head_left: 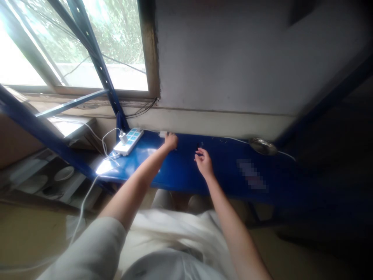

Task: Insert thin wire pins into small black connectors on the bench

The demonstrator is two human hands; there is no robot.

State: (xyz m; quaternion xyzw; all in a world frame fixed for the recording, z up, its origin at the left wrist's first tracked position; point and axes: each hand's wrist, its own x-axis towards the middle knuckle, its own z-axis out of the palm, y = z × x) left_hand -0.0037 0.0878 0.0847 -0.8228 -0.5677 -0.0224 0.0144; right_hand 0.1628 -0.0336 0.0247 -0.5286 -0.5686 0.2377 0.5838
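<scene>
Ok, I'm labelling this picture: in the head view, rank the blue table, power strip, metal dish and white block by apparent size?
1. Blue table
2. Power strip
3. Metal dish
4. White block, at the left hand

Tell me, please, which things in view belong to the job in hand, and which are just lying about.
Probably in use:
small white block, right by the left hand
small dark piece, near the right hand

Probably just lying about:
white power strip, with a white charger plugged in
shiny metal dish
white cable
</scene>
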